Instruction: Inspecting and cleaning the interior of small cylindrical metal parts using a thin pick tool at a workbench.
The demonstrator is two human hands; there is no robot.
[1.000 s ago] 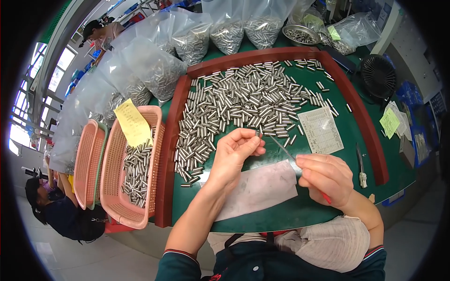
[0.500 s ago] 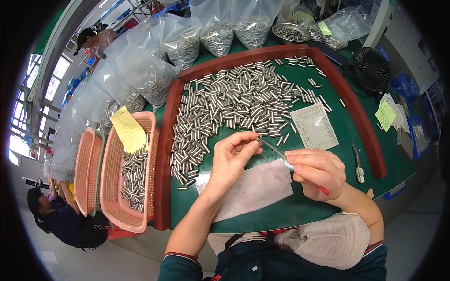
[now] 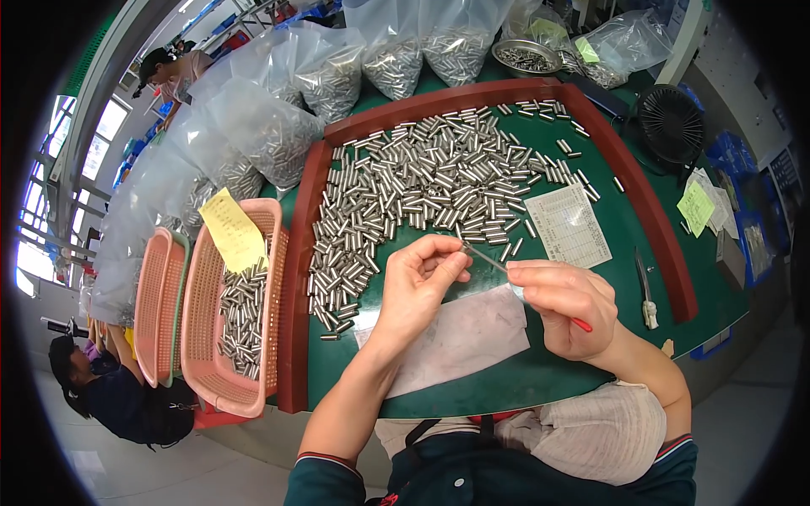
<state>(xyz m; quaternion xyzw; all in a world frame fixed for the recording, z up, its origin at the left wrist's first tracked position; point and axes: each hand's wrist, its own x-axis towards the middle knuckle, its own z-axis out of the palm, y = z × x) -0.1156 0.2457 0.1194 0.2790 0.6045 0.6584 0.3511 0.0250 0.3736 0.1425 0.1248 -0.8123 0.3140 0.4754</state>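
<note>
My left hand (image 3: 419,282) pinches a small metal piece between thumb and forefinger, mostly hidden by the fingers; it looks like one of the short steel pins (image 3: 439,169) heaped on the table. My right hand (image 3: 567,305) grips a slim metal rod tool (image 3: 487,259) with a red handle end (image 3: 581,325) showing under the palm. The rod's tip meets the piece at my left fingertips. Beneath both hands a stained whitish cloth (image 3: 460,341) lies on the green table. A printed paper sheet (image 3: 569,226) rests beyond my right hand.
A dark red wooden rail (image 3: 295,278) borders the work area. To the left stand pink baskets (image 3: 196,337), one holding pins under a yellow note (image 3: 234,232). Bags of pins (image 3: 329,80) line the back. Tweezers-like tool (image 3: 645,291) and black fan (image 3: 669,122) are at right.
My right hand has shifted slightly up and left, so less of the rod shows between the hands. My left hand stays almost still, with its pinch kept.
</note>
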